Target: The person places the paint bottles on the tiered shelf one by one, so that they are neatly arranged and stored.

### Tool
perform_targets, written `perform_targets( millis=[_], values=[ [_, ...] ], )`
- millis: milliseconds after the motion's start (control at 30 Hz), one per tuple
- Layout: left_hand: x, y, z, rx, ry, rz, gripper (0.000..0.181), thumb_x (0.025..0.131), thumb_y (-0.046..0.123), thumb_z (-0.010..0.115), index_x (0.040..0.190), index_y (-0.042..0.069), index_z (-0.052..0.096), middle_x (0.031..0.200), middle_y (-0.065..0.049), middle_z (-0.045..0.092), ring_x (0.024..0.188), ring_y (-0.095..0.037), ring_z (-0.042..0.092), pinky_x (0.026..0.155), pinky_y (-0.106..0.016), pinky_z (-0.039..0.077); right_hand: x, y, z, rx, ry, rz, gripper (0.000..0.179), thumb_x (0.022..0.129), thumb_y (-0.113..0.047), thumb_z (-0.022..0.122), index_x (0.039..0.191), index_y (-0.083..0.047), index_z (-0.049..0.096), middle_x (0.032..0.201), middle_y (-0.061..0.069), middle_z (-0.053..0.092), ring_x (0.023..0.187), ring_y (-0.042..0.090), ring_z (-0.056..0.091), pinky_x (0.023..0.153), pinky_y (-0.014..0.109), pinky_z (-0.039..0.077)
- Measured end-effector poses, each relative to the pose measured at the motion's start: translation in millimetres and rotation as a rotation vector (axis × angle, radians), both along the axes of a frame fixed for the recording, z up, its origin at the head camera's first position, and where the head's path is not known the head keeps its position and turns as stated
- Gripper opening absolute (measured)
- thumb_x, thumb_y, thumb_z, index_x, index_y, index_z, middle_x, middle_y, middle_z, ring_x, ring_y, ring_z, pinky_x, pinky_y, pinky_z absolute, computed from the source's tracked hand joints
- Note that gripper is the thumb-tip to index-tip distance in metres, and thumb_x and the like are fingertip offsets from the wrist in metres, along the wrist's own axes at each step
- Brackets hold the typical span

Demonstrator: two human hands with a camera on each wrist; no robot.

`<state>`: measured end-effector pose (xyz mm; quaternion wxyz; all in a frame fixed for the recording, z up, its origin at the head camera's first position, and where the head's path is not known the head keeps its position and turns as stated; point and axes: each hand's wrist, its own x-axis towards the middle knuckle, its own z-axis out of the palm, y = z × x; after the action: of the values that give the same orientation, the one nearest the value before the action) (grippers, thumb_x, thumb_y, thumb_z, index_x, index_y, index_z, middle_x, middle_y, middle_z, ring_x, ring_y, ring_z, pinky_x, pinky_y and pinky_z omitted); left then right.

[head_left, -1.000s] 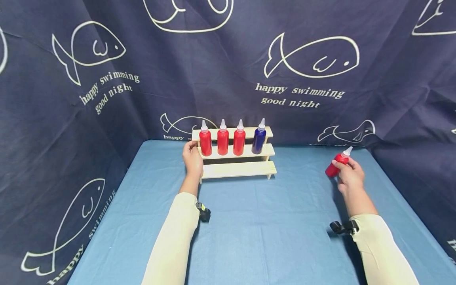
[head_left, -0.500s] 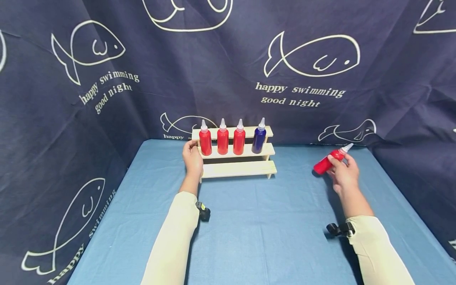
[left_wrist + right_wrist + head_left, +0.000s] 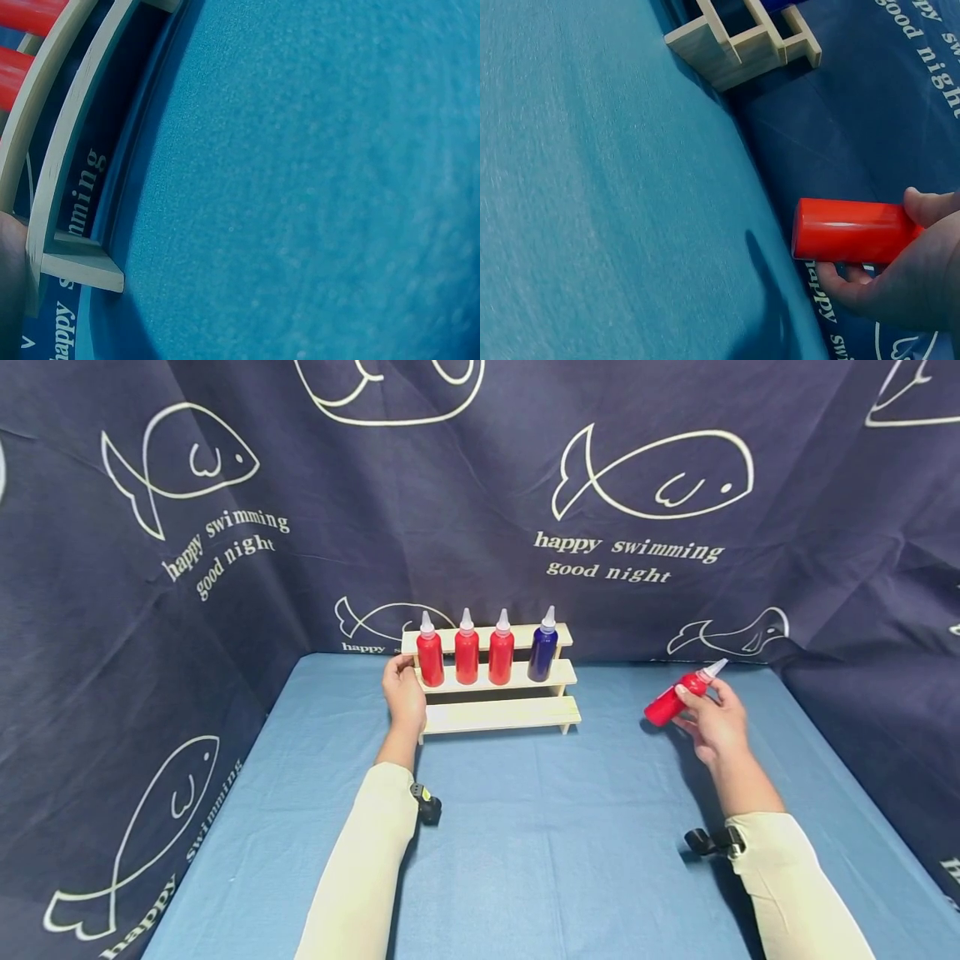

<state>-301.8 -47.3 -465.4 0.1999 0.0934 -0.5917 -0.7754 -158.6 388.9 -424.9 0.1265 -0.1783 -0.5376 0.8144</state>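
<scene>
A three-step wooden stand (image 3: 498, 716) is on the table, its left end held by my left hand (image 3: 405, 700). Three red squeeze bottles (image 3: 467, 658) and a dark blue squeeze bottle (image 3: 542, 655) stand upright in a row on its middle step; the lowest step is bare. To the right, my right hand (image 3: 717, 722) grips another red squeeze bottle (image 3: 671, 700) near its top. This bottle tilts, white nozzle up to the right, base low over the cloth at the left. In the right wrist view, thumb and fingers wrap the bottle (image 3: 847, 230), hiding its nozzle end.
A light blue cloth (image 3: 547, 852) covers the table. Dark blue curtains (image 3: 480, 518) with white fish prints hang behind it and along both sides. Between the stand and the held bottle lies a stretch of cloth, and the stand sits close to the back curtain.
My right hand has carried its red squeeze bottle leftward, and the bottle has tipped from near upright to a stronger slant. The left hand stays at the stand's left end.
</scene>
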Motion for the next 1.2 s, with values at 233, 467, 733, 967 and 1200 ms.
perform_targets(
  millis=[233,467,733,967,1200],
  values=[
    [0.7,-0.5,-1.3,-0.006,-0.004,-0.005,0.026,0.099,-0.005,0.042,0.113,-0.007,0.064,0.111,-0.013,0.062,0.11,-0.021,0.056,0.101,-0.029,0.045,0.9,-7,2.9,0.02,0.016,0.071,0.039,0.096,0.003,0.07,0.124,-0.017,0.053,0.092,-0.01,0.078,0.078,0.011,0.076,0.067,0.032,0.065],
    [0.4,-1.3,-2.2,-0.015,-0.004,-0.006,0.027,0.1,-0.006,0.041,0.114,-0.008,0.064,0.112,-0.015,0.061,0.111,-0.023,0.056,0.104,-0.032,0.046,-0.3,-12,4.6,0.025,0.045,0.096,0.04,0.096,0.005,0.07,0.126,-0.016,0.055,0.095,-0.009,0.078,0.084,0.008,0.075,0.068,0.032,0.065],
    [1.1,-1.1,-1.3,-0.01,0.011,0.001,0.026,0.099,-0.007,0.041,0.113,-0.009,0.063,0.11,-0.013,0.062,0.109,-0.021,0.056,0.103,-0.032,0.047,-1.6,-19,5.7,0.058,0.054,0.125,0.032,0.098,0.003,0.068,0.119,-0.021,0.063,0.095,-0.01,0.078,0.083,0.008,0.073,0.067,0.031,0.064],
    [0.1,-0.2,-1.3,0.023,0.024,0.008,0.025,0.099,-0.009,0.042,0.111,-0.009,0.064,0.103,-0.006,0.061,0.102,-0.015,0.055,0.095,-0.025,0.045,-2.8,-26,7.4,0.089,0.014,0.127,0.031,0.099,-0.004,0.07,0.118,-0.028,0.065,0.095,-0.011,0.075,0.079,0.01,0.072,0.066,0.031,0.064],
    [-1.0,0.1,-0.6,0.022,0.028,0.006,0.026,0.097,-0.01,0.043,0.11,-0.008,0.065,0.101,-0.003,0.062,0.1,-0.013,0.056,0.093,-0.024,0.045,-2.6,-34,10.5,0.123,0.017,0.157,0.031,0.099,-0.008,0.071,0.121,-0.029,0.063,0.101,-0.011,0.071,0.082,0.009,0.072,0.069,0.03,0.064]
  ],
)
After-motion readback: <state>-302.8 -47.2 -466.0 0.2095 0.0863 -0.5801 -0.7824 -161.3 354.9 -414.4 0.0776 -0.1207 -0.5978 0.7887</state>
